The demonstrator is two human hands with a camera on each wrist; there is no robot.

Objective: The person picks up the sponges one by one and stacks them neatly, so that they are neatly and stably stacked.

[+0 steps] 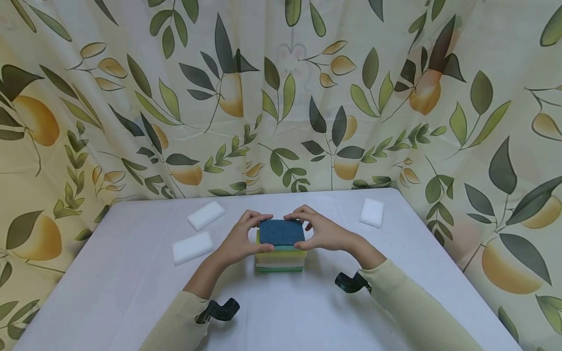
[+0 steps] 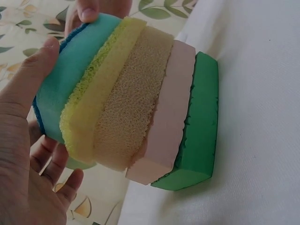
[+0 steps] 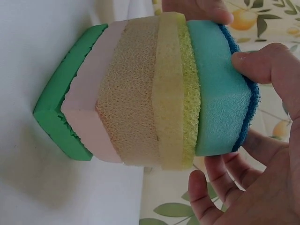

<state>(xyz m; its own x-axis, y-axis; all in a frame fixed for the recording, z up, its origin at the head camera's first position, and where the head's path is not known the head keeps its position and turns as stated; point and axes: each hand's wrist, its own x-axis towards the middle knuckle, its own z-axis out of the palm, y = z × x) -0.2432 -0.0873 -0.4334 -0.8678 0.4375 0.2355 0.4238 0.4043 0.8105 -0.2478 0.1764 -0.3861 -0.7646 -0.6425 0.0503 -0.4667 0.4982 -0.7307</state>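
A stack of sponges stands upright in the middle of the table. On top lies a teal sponge (image 2: 89, 51) with a dark blue scouring layer (image 1: 282, 232). Beneath it come a yellow sponge (image 3: 171, 93), a beige porous sponge (image 3: 129, 89), a pale pink sponge (image 2: 165, 112) and, lowest, a green sponge (image 2: 199, 122). My left hand (image 1: 239, 238) pinches the teal sponge at its left end, thumb at the near side and fingers toward the far side. At the right end my right hand (image 1: 324, 231) holds the same sponge likewise.
Two white sponge-like blocks, an upper one (image 1: 206, 215) and a lower one (image 1: 192, 247), lie left of the stack. A third white block (image 1: 371, 212) lies at the back right. A white cloth covers the table (image 1: 131, 292); a leaf-and-fruit patterned curtain (image 1: 281, 136) hangs behind.
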